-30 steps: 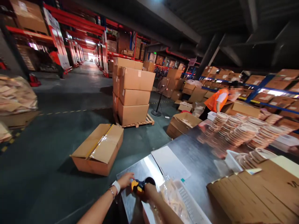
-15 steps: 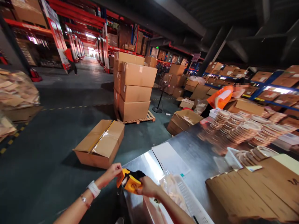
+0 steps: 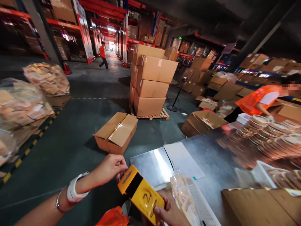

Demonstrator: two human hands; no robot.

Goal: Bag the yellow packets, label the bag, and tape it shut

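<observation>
My right hand [image 3: 168, 205] grips a small yellow box [image 3: 145, 196] near its lower end, with the thumb across its face. The box is tilted and its top stands open, showing a dark inside; a black "2"-like mark is on the front. Beside the raised flap is my left hand [image 3: 117, 166], its fingers curled together; whether they pinch anything is hidden. A white watch and a bracelet are on the left wrist. Just past the right hand, a clear plastic bag [image 3: 183, 194] of pale items lies in a white basket [image 3: 207, 204] on the metal table [image 3: 148, 164].
White sheets [image 3: 184, 158] lie on the table, with stacks of round items [image 3: 279, 138] at right. A taped carton [image 3: 117, 131] sits on the floor before a loaded pallet [image 3: 152, 117]. A co-worker in orange [image 3: 258, 100] bends at right; another person [image 3: 102, 55] walks in the aisle.
The view has swung left. The yellow box has come nearer and turned, so its front and dark opening show. The left hand has curled in beside the flap. The far person has walked right.
</observation>
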